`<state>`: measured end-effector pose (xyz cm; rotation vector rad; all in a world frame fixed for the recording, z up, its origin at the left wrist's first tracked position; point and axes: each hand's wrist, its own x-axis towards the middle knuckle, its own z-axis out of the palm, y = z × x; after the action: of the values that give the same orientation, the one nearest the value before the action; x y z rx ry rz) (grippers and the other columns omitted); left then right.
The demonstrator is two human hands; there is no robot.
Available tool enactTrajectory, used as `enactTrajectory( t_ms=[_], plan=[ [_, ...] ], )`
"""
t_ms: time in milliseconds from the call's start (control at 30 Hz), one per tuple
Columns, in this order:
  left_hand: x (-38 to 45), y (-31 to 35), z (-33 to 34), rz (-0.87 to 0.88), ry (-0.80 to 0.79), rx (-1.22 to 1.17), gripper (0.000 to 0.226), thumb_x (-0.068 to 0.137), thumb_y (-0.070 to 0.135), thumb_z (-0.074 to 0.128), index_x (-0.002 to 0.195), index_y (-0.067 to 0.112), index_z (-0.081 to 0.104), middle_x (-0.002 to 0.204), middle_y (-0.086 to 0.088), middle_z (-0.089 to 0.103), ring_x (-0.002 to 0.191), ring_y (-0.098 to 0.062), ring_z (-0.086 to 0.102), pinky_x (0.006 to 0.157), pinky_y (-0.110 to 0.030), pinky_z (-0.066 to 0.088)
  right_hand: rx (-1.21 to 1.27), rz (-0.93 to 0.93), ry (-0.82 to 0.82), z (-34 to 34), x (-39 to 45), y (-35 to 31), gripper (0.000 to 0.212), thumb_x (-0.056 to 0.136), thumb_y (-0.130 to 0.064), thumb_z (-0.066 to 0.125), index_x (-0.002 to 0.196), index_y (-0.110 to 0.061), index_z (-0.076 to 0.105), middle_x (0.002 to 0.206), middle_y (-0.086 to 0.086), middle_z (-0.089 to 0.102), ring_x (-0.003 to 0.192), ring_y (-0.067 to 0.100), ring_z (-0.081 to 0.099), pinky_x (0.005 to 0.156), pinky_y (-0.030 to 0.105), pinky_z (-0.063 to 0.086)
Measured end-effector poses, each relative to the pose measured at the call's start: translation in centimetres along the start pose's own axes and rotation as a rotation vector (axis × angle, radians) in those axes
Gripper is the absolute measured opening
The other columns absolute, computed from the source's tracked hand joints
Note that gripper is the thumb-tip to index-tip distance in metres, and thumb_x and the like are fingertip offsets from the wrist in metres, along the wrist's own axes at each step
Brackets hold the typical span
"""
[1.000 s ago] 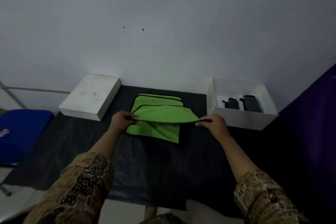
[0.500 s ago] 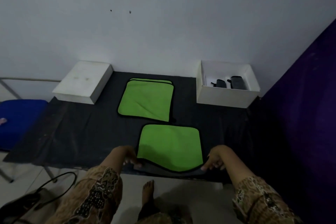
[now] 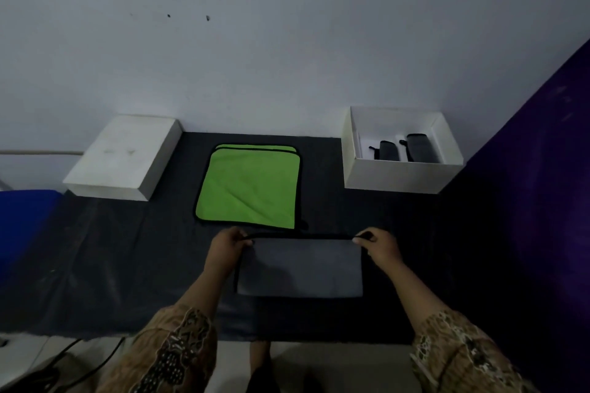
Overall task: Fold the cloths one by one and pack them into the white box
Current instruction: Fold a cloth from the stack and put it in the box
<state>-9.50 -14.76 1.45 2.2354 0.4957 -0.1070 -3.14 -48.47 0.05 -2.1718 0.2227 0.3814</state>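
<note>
A cloth (image 3: pixel 300 268) lies folded in half on the dark table in front of me, its grey side up and its black-trimmed edge along the far side. My left hand (image 3: pixel 228 246) pinches the far left corner and my right hand (image 3: pixel 378 247) pinches the far right corner. Just beyond it lies a stack of green cloths (image 3: pixel 249 185) with black trim, laid flat. The open white box (image 3: pixel 402 175) stands at the back right and holds two folded dark grey cloths (image 3: pixel 404 148).
A white box lid (image 3: pixel 124 158) lies upside down at the back left by the wall. A blue seat (image 3: pixel 22 226) is off the table's left edge. A purple surface (image 3: pixel 536 201) borders the right. Cables (image 3: pixel 64 360) lie on the floor below.
The green side of the near cloth has been folded away from me, so its grey underside shows. Both hands moved from the near edge to the far corners.
</note>
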Motion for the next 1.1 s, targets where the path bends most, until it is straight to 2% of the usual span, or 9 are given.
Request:
enactTrajectory(
  t_ms=[167,267,400,500,667,767,867,967,1100],
  plan=[
    [3.4,-2.1,1.6,-0.033,-0.014,0.042,0.016,0.073,0.010,0.074,0.085,0.003,0.065,0.090,-0.020,0.069,0.088,-0.034,0.064,0.071,-0.031,0.044,-0.013,0.077,0.008,1.4,2.8,0.9,0.006,0.078,-0.024,0.073,0.082,-0.022,0.070,0.089,0.004,0.070,0.089,0.026,0.066,0.077,0.035,0.052],
    [3.7,-3.2,2.7,-0.034,0.099,0.202,0.038,0.074,0.014,0.073,0.107,0.002,0.059,0.107,-0.024,0.057,0.099,-0.040,0.053,0.085,-0.044,0.046,-0.165,0.097,0.177,2.5,2.8,1.1,0.034,0.078,-0.027,0.072,0.110,-0.019,0.063,0.112,0.011,0.060,0.103,0.029,0.058,0.088,0.038,0.050],
    [1.3,-3.5,5.6,0.239,0.251,0.364,0.042,0.088,0.035,0.046,0.120,0.007,0.054,0.117,-0.019,0.057,0.104,-0.035,0.051,0.092,-0.041,0.040,-0.384,-0.169,0.423,6.4,0.5,1.6,0.044,0.079,-0.036,0.057,0.120,-0.020,0.056,0.128,0.011,0.052,0.116,0.030,0.051,0.095,0.044,0.042],
    [-0.7,-4.0,9.0,0.461,0.049,0.460,0.052,0.094,0.044,0.030,0.135,0.017,0.046,0.137,-0.015,0.052,0.129,-0.025,0.038,0.106,-0.035,0.028,-0.574,-0.430,0.225,10.9,-1.5,2.3,0.053,0.085,-0.043,0.048,0.135,-0.027,0.048,0.145,0.007,0.045,0.132,0.022,0.040,0.107,0.040,0.029],
    [-2.7,-6.5,10.3,0.292,-0.118,0.631,0.066,0.091,0.061,0.019,0.147,0.026,0.027,0.155,-0.013,0.023,0.148,-0.019,-0.006,0.117,-0.036,0.002,-0.796,-0.409,0.067,13.3,-3.6,4.2,0.054,0.096,-0.050,0.025,0.148,-0.037,0.020,0.157,-0.001,0.024,0.144,0.016,0.026,0.112,0.046,0.015],
    [-2.7,-6.3,9.7,0.234,-0.133,0.639,0.073,0.089,0.066,0.015,0.147,0.024,0.026,0.153,-0.022,0.024,0.144,-0.029,0.010,0.116,-0.033,0.000,-0.822,-0.254,0.146,11.1,-3.7,5.6,0.055,0.097,-0.051,0.015,0.147,-0.033,0.026,0.155,0.002,0.029,0.142,0.019,0.030,0.111,0.051,0.019],
    [-2.6,-5.3,10.1,0.219,-0.035,0.597,0.072,0.090,0.064,0.011,0.146,0.023,0.028,0.153,-0.023,0.025,0.142,-0.032,0.014,0.116,-0.033,0.000,-0.681,-0.040,0.255,8.8,-4.0,5.9,0.062,0.088,-0.053,0.048,0.142,-0.024,0.039,0.149,0.010,0.039,0.132,0.030,0.039,0.101,0.053,0.037],
    [-2.6,-3.9,10.4,0.142,-0.038,0.472,0.069,0.091,0.059,0.013,0.138,0.018,0.042,0.145,-0.020,0.041,0.134,-0.040,0.037,0.114,-0.043,0.025,-0.407,0.129,0.324,7.3,-4.4,5.0,0.064,0.077,-0.045,0.069,0.129,-0.016,0.046,0.129,0.016,0.047,0.112,0.036,0.050,0.088,0.048,0.045],
    [-3.3,-3.3,11.9,0.226,-0.202,0.522,0.051,0.096,0.054,0.013,0.132,0.025,0.035,0.117,-0.019,0.062,0.098,-0.040,0.060,0.088,-0.042,0.045,-0.079,0.121,0.183,6.9,-5.3,4.2,0.060,0.072,-0.025,0.079,0.118,-0.009,0.043,0.119,0.012,0.044,0.104,0.022,0.048,0.090,0.036,0.047]
  ],
)
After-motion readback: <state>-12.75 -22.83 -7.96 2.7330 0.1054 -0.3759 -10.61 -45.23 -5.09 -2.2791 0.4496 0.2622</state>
